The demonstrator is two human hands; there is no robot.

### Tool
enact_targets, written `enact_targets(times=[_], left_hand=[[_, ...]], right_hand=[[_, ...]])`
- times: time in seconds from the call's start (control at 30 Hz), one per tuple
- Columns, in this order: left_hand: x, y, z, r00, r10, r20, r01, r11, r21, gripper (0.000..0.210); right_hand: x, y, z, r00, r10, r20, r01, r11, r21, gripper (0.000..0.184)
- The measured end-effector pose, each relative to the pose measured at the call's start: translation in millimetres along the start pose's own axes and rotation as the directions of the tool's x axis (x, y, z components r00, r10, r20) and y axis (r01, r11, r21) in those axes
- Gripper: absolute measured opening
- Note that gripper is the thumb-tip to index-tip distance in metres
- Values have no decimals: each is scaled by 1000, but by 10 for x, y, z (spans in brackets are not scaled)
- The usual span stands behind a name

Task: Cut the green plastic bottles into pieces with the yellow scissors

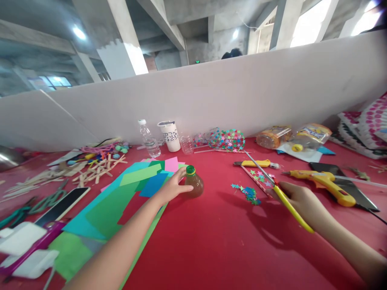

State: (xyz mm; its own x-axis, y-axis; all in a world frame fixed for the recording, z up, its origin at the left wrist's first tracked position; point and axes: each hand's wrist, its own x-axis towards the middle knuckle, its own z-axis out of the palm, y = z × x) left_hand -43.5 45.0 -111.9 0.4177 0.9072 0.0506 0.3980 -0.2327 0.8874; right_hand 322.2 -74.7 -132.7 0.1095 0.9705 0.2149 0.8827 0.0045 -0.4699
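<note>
My left hand [176,187] is closed round the side of a small brownish bottle piece [196,186] with a green cap [190,170], its thumb in front and its fingers partly behind. This piece stands upright on the red table. My right hand [298,198] grips scissors [292,209] with yellow handles, their metal blades raised and pointing up to the left. Beneath and left of the blades lie star sequins [249,194] and a yellow utility knife [256,163].
Coloured paper sheets [111,207] spread at left, near craft sticks [98,171] and a phone [63,205]. Along the white partition [211,96] stand a clear bottle [149,141], a white cup [171,137] and a sequin-filled bottle [226,139]. A yellow glue gun [325,183] lies at right.
</note>
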Motion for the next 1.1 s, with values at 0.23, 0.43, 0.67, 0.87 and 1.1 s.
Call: enact_targets(times=[0.23, 0.43, 0.67, 0.87, 1.1], left_hand=[[-37, 43, 11, 998, -53, 22, 54, 997, -56, 54], [34, 27, 212, 995, -39, -96, 38, 999, -9, 50], [47, -78, 246, 996, 3, -91, -4, 1000, 0, 40], [40, -46, 237, 993, 48, -111, -37, 995, 96, 37], [29, -35, 218, 997, 42, -70, -38, 998, 57, 39]], right_hand=[[3, -84, -43, 992, 59, 113, -56, 998, -28, 39], [35, -32, 13, 989, 108, 106, -98, 991, -91, 34], [26, -6, 24, 986, 111, 128, -93, 986, -140, 31], [20, -19, 33, 991, 75, 114, -63, 992, -105, 34], [18, -46, 21, 988, 89, 126, -74, 990, -119, 33]])
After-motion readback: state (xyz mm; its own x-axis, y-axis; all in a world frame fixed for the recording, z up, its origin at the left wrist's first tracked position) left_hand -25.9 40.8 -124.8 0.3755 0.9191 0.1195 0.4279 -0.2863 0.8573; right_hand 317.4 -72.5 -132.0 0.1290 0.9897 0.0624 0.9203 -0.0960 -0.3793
